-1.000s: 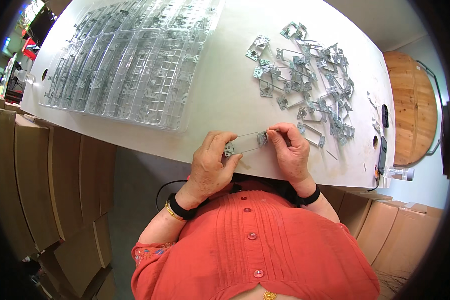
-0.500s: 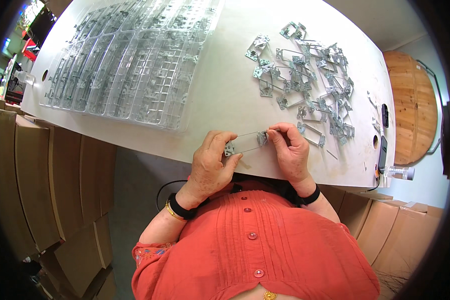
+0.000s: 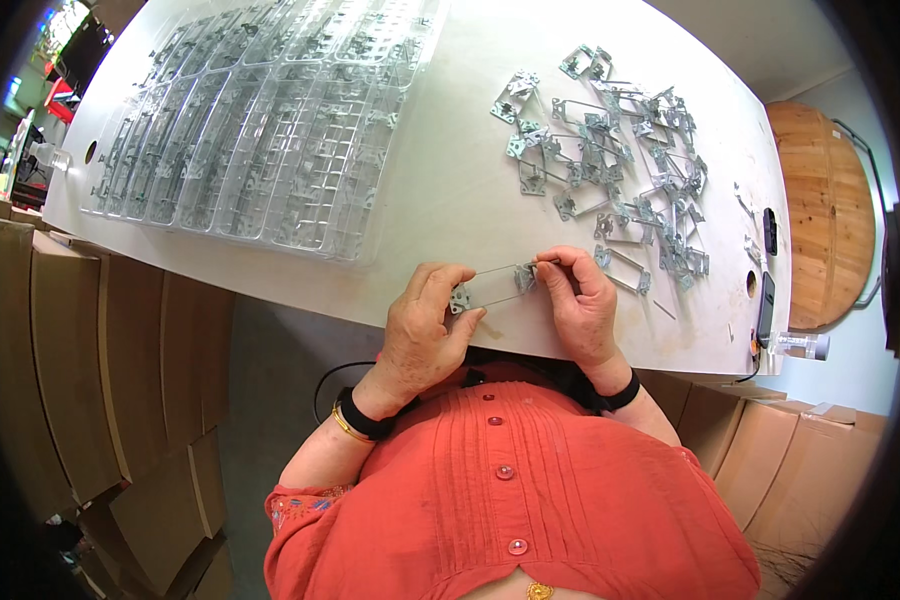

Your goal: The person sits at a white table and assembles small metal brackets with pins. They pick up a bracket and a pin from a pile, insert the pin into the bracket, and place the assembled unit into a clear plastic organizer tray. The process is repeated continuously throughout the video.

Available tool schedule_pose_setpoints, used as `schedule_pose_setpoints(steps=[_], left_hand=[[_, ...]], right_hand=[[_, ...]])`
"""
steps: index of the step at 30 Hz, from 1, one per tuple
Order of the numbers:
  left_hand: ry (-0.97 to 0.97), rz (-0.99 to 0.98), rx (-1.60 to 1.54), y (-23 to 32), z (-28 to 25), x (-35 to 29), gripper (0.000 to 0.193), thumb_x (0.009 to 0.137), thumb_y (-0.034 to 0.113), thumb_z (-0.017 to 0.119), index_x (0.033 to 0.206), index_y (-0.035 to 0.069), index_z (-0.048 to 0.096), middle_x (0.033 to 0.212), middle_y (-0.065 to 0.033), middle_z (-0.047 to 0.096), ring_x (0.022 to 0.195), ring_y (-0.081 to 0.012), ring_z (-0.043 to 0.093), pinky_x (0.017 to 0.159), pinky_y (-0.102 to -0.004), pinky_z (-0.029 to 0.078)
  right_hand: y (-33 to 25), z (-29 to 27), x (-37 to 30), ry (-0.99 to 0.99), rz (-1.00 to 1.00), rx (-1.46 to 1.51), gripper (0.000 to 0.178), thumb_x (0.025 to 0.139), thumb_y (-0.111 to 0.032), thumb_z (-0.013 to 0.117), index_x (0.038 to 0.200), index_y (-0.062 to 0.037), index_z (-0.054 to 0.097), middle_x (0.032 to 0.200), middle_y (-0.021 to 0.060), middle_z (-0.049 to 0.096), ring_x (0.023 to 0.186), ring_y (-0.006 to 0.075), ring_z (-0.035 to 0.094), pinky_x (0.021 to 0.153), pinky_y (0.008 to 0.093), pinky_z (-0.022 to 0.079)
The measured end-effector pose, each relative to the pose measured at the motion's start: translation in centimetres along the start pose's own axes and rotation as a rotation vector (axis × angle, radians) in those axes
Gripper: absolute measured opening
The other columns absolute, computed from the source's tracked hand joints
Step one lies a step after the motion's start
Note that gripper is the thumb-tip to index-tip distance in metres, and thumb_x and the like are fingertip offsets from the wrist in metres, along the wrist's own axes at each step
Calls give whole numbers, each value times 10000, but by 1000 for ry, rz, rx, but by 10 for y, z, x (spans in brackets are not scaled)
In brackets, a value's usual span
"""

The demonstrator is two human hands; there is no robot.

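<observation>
Between my hands, just above the table's near edge, is a small metal bracket frame (image 3: 523, 277): two silvery end plates joined by two thin parallel rods. My left hand (image 3: 425, 315) grips the plate at its left end between thumb and fingers. At the other end, the thumb and forefinger of my right hand (image 3: 581, 300) pinch the bracket near the upper corner of its plate; the fingertips partly hide that corner. To the right lies a loose pile of similar metal brackets (image 3: 600, 150), the nearest one (image 3: 625, 270) close beside my right hand.
Clear plastic trays (image 3: 260, 150) filled with rows of brackets cover the table's left side. A phone (image 3: 766, 308), a plastic bottle (image 3: 802, 346) and a thin pin (image 3: 664, 309) lie at the right. Cardboard boxes (image 3: 130, 340) stand left of the white table (image 3: 460, 180).
</observation>
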State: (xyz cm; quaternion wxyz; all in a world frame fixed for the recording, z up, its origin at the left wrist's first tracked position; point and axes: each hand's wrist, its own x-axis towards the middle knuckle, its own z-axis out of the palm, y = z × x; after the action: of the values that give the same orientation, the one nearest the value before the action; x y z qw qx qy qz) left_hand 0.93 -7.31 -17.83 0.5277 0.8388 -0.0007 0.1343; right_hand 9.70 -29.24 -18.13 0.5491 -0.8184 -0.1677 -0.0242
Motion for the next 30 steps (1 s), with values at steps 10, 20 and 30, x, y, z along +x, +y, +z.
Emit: schedule_pose_setpoints(steps=[10,20,30], left_hand=[[-8,-4,4,2,-2,1,491,851,-12,865,1299,45,671,1165,-135,680,933,-273,708,763,-366,583],[-2,5,-2,1,-1,1,486,850,-13,865,1294,42,674,1162,-139,682,928,-281,709,768,-365,580],[9,23,-9,1,-1,1,479,856,-22,857,1295,34,675,1161,-139,683,913,-273,702,769,-361,573]], right_hand=[[-2,-3,1,-10,3,-30,96,1046,-56,782,1121,-19,736,962,62,761,829,119,676,764,275,551],[-2,-2,0,-10,6,-21,97,1046,-58,783,1121,-19,736,951,61,763,819,128,683,761,275,553],[-2,-4,0,-28,-6,-35,105,1048,-59,780,1139,-26,739,978,66,766,835,130,686,771,280,558]])
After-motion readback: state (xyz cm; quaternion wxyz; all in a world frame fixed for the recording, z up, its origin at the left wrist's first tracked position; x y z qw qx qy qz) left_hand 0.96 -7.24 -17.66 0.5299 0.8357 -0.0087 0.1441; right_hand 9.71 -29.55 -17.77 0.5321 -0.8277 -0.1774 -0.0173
